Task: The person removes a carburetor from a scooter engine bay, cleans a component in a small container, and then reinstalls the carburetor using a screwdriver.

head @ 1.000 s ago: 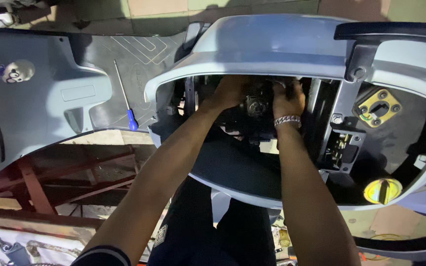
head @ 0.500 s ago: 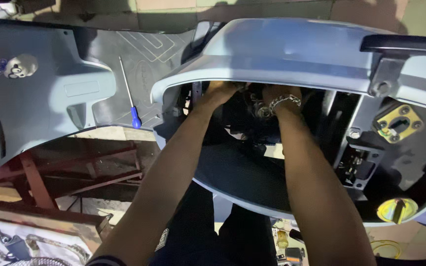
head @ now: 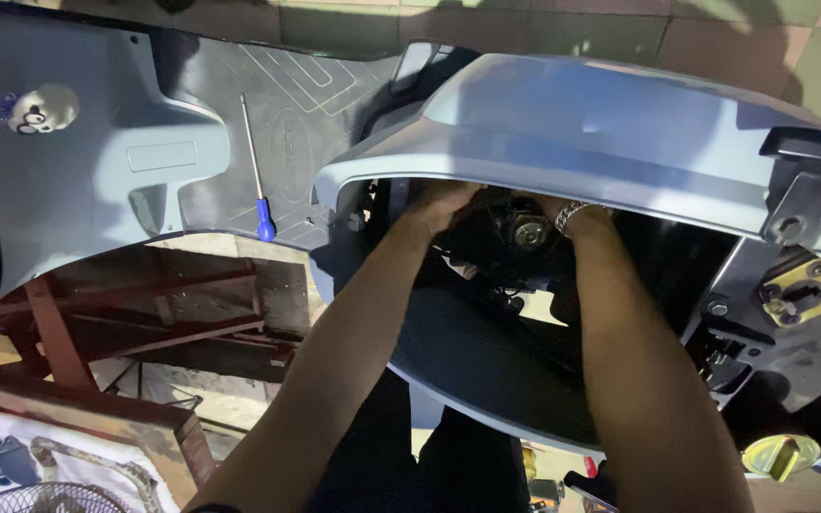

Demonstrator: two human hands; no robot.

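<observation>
Both my arms reach into the open body of a pale grey-blue scooter. My left hand is at the upper edge of the opening, its fingers tucked under the panel rim. My right hand, with a metal bracelet at the wrist, is almost wholly hidden behind the same rim. Between the two hands sits a round metal part amid dark cables and housings. What the fingers hold is hidden.
A blue-handled screwdriver lies on the black footboard mat. A skull keychain hangs at the left panel. A brass latch plate and a yellow cap are at right. A red metal stand and a fan are below left.
The view has shifted, so the scooter body sits more to the right. Both hands have gone further up under the panel rim, and less of them shows now.
</observation>
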